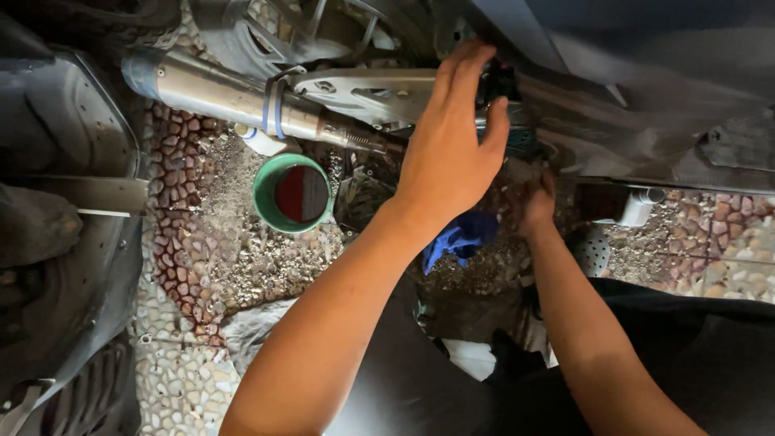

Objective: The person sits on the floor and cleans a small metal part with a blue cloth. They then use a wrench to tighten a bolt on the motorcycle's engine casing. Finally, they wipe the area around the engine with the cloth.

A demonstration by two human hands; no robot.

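Gripping black part (496, 81), left hand (452, 145) over it

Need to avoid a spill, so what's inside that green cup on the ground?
The green cup stands upright on the pebbled ground and holds a dark reddish liquid. The liquid hides the cup's bottom and how deep it is.

Mixed, uneven illumination is recorded. Warm light is cast across the left hand (452, 153) and both forearms. A bright glare streak is observed along the metal exhaust pipe (218, 93), with a bluish tint near its end. The right hand (537, 206) is largely lost in shadow under the vehicle body, where detail is crushed. The pebble floor (718, 242) at the right edge is rendered paler. Slight softness is noted in the dark corners.
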